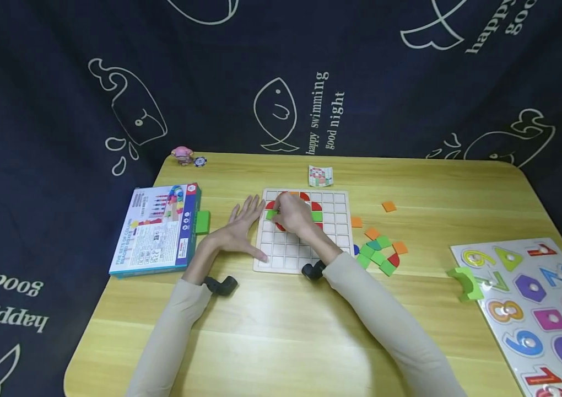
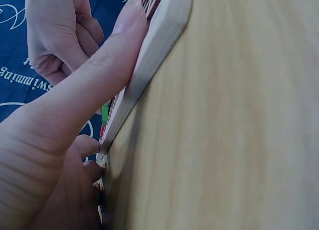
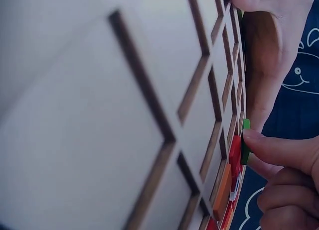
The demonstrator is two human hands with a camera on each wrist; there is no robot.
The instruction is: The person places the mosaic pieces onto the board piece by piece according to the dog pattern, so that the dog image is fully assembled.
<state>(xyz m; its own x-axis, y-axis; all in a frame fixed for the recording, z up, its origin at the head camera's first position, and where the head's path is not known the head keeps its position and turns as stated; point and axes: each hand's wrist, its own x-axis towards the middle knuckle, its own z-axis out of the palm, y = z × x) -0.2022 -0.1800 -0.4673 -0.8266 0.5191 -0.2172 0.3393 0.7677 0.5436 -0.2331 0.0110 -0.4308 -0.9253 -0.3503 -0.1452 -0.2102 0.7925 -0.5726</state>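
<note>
My right hand [image 1: 295, 214] is over the left part of a white grid board [image 1: 286, 264]. Its thumb and curled fingers pinch a green tile [image 3: 246, 141], which stands up at the grid in the right wrist view. Beside it are a red tile [image 3: 235, 155] and an orange tile [image 3: 222, 190] set in cells. More red pieces [image 1: 316, 206] and a green tile [image 1: 317, 216] lie in the board's upper rows, some hidden under the hand. My left hand [image 1: 235, 234] steadies the board's left side with fingers spread, its thumb along the near edge.
Loose green tiles [image 1: 377, 257], orange tiles [image 1: 388, 206] and a red piece lie right of the board. A pattern card [image 1: 320, 176] is behind it. A toy box [image 1: 154, 229] and a green block [image 1: 203, 222] stand left; a number puzzle [image 1: 534, 314] lies right.
</note>
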